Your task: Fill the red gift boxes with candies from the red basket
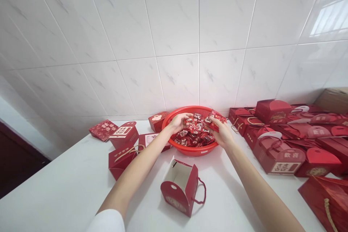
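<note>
R. hand (224, 136) pinching red pkts. (220, 117) over basket (198, 152); L. hand (178, 122) opp., half-curled, grip unclear; open box (175, 198) nearer wearer than both; poss. spill over rim if pinch slackens.

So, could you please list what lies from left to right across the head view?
Flat red floral packet, red cardboard box with white label, red cardboard box with cream flower, round red plastic basket, massed red cardboard boxes.
</note>
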`<state>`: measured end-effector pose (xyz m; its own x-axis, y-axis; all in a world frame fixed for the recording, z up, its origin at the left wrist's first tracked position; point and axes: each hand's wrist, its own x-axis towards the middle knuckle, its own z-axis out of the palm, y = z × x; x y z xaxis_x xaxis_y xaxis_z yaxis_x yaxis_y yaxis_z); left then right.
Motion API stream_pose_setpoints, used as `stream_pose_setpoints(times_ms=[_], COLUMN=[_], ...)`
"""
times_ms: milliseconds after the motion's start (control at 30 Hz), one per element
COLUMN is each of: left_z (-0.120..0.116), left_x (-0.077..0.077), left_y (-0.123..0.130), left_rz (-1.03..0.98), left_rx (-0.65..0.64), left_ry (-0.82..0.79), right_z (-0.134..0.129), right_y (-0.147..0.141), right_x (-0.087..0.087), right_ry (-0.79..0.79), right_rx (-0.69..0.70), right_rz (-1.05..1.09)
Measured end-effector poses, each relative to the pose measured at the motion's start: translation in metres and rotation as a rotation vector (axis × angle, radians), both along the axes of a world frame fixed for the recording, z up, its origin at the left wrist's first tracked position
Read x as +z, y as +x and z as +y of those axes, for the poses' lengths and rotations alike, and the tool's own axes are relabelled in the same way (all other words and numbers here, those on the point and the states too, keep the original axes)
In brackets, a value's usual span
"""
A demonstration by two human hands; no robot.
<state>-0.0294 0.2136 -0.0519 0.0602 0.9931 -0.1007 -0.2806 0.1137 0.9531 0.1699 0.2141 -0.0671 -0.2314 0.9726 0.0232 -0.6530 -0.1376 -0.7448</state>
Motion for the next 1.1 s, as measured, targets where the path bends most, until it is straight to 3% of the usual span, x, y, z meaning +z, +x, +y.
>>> stream_pose_setpoints(times_ms=[233, 433, 533, 700, 867, 1100], left_z=[-0.016, -0.062, -0.091, -0.132, -0.158, -0.181], left_x=[0.012, 0.032, 0.039, 0.047, 0.050, 0.056], left_y=[0.007, 0.010, 0.007, -0.001, -0.012, -0.013], left_rz=[-0.092, -0.149, -0.120, 0.045, 0.274, 0.804], left_rx=[-0.001, 0.026, -0.012, -0.150, -0.248, -0.439], left_ry=[0.075, 0.185, 0.259, 0.329, 0.305, 0.146], right_z=[-0.006, -0.033, -0.048, -0.069, -0.087, -0.093], right_y=[0.002, 0.005, 0.006, 0.011, 0.016, 0.017], right_x=[0.006, 0.024, 0.034, 0.049, 0.059, 0.057], right_ry=[0.043, 0.203, 0.280, 0.397, 0.505, 0.772], right_rx=[0.061, 0.434, 0.502, 0.512, 0.433, 0.489], right_rz=[-0.038, -0.154, -0.215, -0.393, -0.667, -0.929])
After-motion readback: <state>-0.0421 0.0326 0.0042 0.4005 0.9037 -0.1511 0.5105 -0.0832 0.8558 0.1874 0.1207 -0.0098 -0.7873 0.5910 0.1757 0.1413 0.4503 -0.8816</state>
